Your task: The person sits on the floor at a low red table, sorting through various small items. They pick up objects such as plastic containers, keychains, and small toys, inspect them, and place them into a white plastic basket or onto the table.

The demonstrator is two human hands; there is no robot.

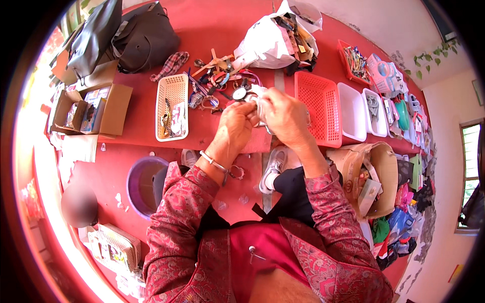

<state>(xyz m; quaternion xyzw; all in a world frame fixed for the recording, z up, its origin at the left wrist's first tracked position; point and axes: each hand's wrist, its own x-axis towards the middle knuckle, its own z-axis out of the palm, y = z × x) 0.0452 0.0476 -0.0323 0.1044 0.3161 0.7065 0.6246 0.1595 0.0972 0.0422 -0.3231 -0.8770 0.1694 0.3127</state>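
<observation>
Both hands meet over the red table, just in front of a heap of wristwatches and straps (217,83). My left hand (238,120) has its fingers pinched together at a crumpled clear-white plastic piece (260,90). Curled around the other side of that plastic is my right hand (285,113). Anything inside the plastic is covered by the fingers. A round white watch face (239,94) shows right beside my left fingertips. Left of the heap stands a cream plastic basket (160,116) with a few watches and small packets in it.
An empty red basket (316,108) and white trays (351,111) line the right. Behind are a stuffed white bag (262,43) and dark bags (146,40). Open cardboard boxes stand left (116,108) and right (386,171). A purple tub (132,187) sits lower left.
</observation>
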